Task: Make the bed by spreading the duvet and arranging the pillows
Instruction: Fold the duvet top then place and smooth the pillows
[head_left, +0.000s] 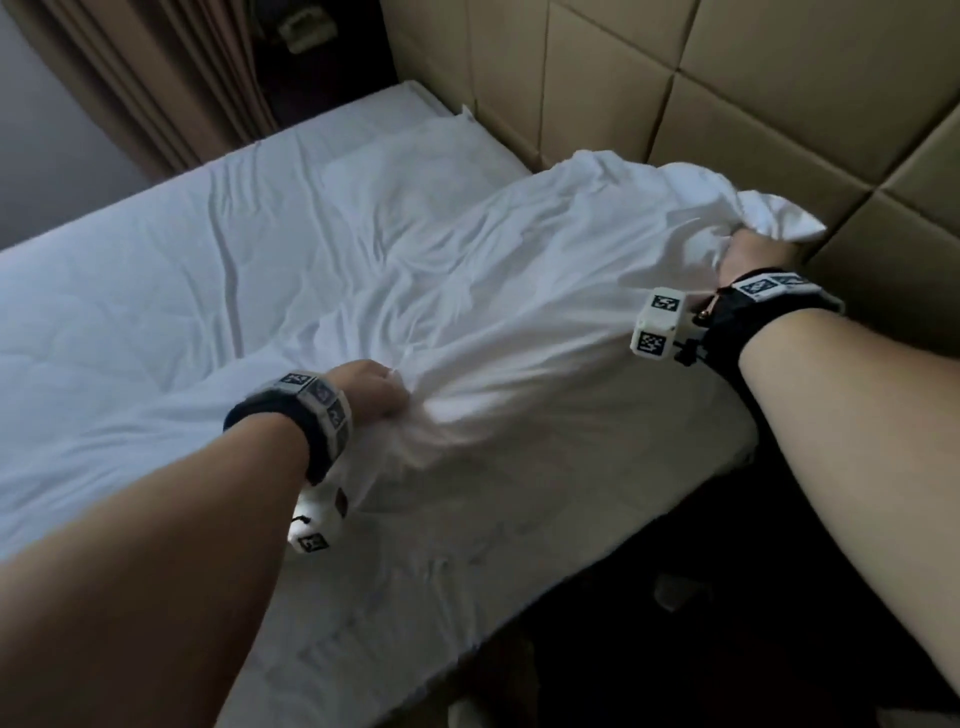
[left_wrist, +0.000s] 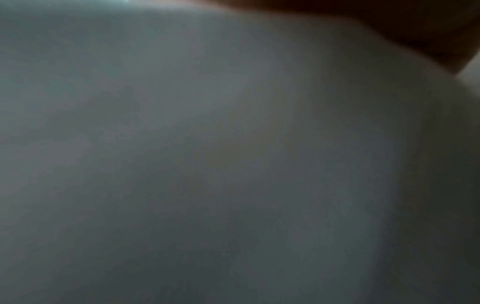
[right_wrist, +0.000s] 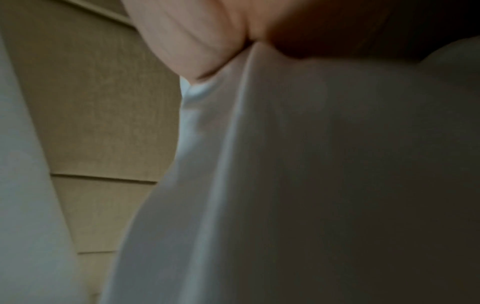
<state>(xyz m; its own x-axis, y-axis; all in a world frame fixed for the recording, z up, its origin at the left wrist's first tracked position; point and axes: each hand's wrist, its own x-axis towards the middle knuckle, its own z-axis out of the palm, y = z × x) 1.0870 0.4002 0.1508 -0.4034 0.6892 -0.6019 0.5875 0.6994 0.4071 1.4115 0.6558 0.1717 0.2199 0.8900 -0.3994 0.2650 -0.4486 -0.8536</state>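
1. Fabric of the crumpled white cotton duvet (head_left: 467, 291) is bunched in both fists: the left hand (head_left: 371, 392) is clenched round a gather at the near edge, and the right hand (head_left: 756, 249) is clenched round a corner close against the tan padded panelled headboard (head_left: 779, 104).

2. From the two grips, the bulk of the duvet is seen to lie forward and to the left, heaped over the near head end of the white-sheeted mattress (head_left: 104, 312). Its long axis runs roughly from one fist to the other, along the near side of the bed.

3. The uncovered stretch of mattress lies beyond the left hand, which is the nearer to it; a spreading pull would probably have to be led that way, with the right corner kept by the headboard.

4. The duvet looks soft, thin and deeply creased, with folds radiating from each grip.

5. A flat white pillow (head_left: 415, 140) is seen past the heap, just beside the headboard.

6. In the left wrist view only blurred pale cloth is shown; in the right wrist view, curled fingers (right_wrist: 192, 37) pinching a fold.
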